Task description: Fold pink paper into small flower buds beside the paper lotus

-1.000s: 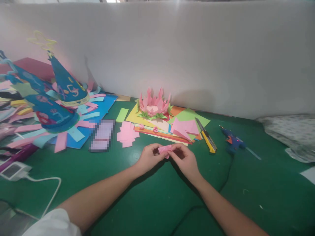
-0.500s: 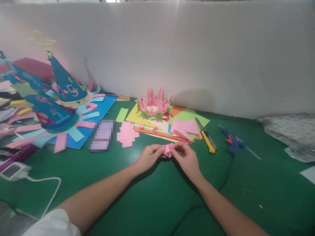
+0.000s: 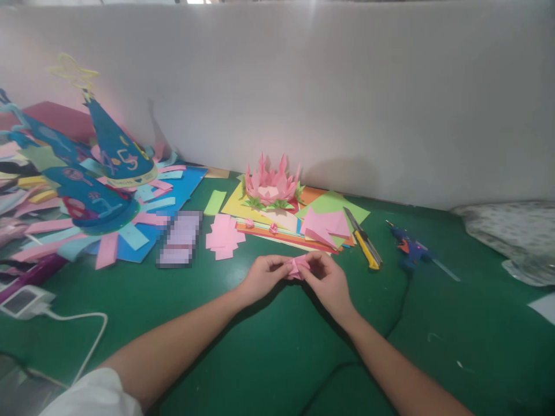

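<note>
One small, folded pink paper piece [image 3: 297,267] lies between your left fingers [image 3: 283,270] and your right fingers [image 3: 310,277], both sets clamped on its opposite sides.

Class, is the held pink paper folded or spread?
Folded: the pink paper between left hand and right hand shows creased, overlapping faces.

place: craft workspace | evidence: coloured paper stack [image 3: 287,222], utility knife [image 3: 364,241], glue gun [image 3: 411,248], decorated cone hats [image 3: 119,147]
</note>
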`<state>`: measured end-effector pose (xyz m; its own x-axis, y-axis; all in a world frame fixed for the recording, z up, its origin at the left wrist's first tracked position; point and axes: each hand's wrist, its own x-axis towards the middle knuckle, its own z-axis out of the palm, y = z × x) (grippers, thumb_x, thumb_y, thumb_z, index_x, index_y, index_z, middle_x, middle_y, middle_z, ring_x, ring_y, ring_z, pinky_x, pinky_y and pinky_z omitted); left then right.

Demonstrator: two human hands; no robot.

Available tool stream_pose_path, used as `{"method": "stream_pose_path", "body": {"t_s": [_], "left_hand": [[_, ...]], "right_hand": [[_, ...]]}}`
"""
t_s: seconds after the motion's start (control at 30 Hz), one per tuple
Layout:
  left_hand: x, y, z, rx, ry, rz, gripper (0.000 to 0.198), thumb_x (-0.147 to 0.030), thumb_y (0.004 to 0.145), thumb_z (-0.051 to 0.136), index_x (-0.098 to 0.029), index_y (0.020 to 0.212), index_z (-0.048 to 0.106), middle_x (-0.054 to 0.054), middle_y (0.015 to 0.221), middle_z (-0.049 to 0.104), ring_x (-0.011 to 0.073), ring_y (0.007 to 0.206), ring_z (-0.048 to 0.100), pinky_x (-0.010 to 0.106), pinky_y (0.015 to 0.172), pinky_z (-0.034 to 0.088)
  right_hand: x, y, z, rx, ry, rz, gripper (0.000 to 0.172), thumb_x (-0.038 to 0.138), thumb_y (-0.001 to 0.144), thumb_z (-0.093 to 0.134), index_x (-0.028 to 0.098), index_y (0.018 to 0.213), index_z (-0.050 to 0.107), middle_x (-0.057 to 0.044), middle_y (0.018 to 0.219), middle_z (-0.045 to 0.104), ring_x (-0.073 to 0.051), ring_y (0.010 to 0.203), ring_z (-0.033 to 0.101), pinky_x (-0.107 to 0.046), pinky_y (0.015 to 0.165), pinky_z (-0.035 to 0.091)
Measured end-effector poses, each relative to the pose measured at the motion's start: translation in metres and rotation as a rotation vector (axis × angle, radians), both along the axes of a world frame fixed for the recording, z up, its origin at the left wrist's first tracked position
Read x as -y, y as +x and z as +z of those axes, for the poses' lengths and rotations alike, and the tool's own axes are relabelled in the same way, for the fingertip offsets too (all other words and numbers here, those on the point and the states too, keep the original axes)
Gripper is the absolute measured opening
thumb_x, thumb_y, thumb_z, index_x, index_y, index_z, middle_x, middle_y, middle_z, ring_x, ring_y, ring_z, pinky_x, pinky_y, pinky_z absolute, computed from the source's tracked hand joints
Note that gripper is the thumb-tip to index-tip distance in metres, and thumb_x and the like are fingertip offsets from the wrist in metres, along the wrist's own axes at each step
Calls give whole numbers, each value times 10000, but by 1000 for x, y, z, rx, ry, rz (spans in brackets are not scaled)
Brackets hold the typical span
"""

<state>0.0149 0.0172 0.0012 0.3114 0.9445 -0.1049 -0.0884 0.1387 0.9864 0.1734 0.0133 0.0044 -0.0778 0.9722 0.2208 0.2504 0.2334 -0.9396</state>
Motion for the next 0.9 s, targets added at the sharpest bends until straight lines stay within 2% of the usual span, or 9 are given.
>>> {"method": "stream_pose_path", "body": {"t_s": [0.13, 0.37, 0.53, 0.73, 0.9], "left_hand": [[-1, 0, -1, 42, -46, 6, 349, -383, 690, 664, -125, 922, 702, 65, 795, 702, 140, 685, 613, 275, 713, 488], [2, 0, 8, 91, -110, 13, 304, -340, 667, 693, -111, 866, 708, 57, 735, 707, 132, 663, 620, 278, 723, 493], [3, 0, 9, 67, -88, 29, 270, -326, 678, 682, -110, 839, 694, 44, 712, 692, 119, 642, 606, 252, 687, 484], [3, 5, 2, 18, -6, 92, 275, -305, 703, 650, -111, 893, 609, 32, 766, 630, 87, 619, 562, 218, 618, 449], [3, 6, -3, 40, 33, 132, 301, -266, 702, 645, -161, 924, 470, -66, 628, 477, 47, 521, 472, 174, 508, 362]], "right_hand": [[1, -1, 1, -14, -4, 11, 135, 308, 749, 634, 199, 770, 557, -25, 728, 597, -166, 671, 566, -299, 634, 493], [2, -1, 2, -27, 6, 24, 114, 275, 746, 641, 201, 771, 559, -15, 733, 602, -159, 684, 578, -293, 651, 485], [2, -2, 3, -39, -19, 25, 142, 292, 736, 652, 195, 772, 555, -13, 708, 593, -148, 650, 562, -275, 606, 471], [-1, -3, 6, -143, -160, 41, 241, 354, 681, 693, 192, 730, 521, 20, 654, 542, -115, 559, 520, -233, 521, 442], [-3, -2, 6, -143, -206, 64, 221, 353, 699, 672, 174, 722, 545, 20, 645, 537, -110, 578, 515, -231, 566, 443]]}}
